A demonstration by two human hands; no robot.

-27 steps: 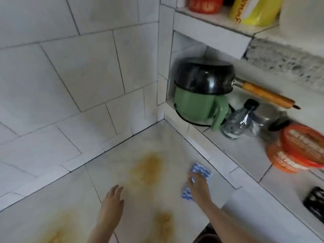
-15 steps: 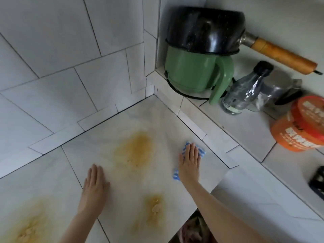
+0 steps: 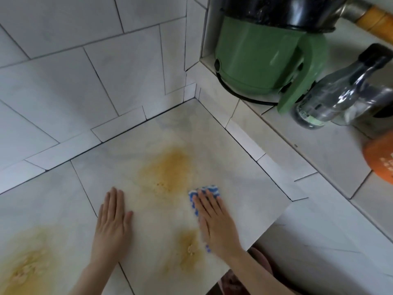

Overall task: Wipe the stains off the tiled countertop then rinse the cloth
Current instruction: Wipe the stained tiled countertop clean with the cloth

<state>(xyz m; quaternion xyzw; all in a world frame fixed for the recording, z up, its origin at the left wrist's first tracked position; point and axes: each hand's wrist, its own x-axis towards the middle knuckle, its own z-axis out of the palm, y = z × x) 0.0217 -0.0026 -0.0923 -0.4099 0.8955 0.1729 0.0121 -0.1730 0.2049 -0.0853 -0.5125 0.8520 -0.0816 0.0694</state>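
The pale tiled countertop (image 3: 240,182) carries three yellow-brown stains: a large one (image 3: 165,171) in the middle, a small one (image 3: 189,250) near the front edge, and one (image 3: 27,262) at the lower left. My right hand (image 3: 214,222) presses flat, fingers straight, on a blue-and-white patterned cloth (image 3: 209,190), which peeks out beyond the fingertips just right of the large stain. My left hand (image 3: 113,222) rests flat on the tile to the left of the stains, holding nothing.
A raised tiled ledge (image 3: 282,143) runs along the right, bearing a green kettle (image 3: 259,58) with a black pan (image 3: 287,9) on top, a clear bottle (image 3: 333,92) and an orange tub (image 3: 380,158). White tiled wall (image 3: 85,60) closes the back left. The counter's front edge drops off at lower right.
My right hand has slid the cloth left, from the ledge side to the edge of the large stain. My left hand came down flat on the tile. The view tilted down and closer.
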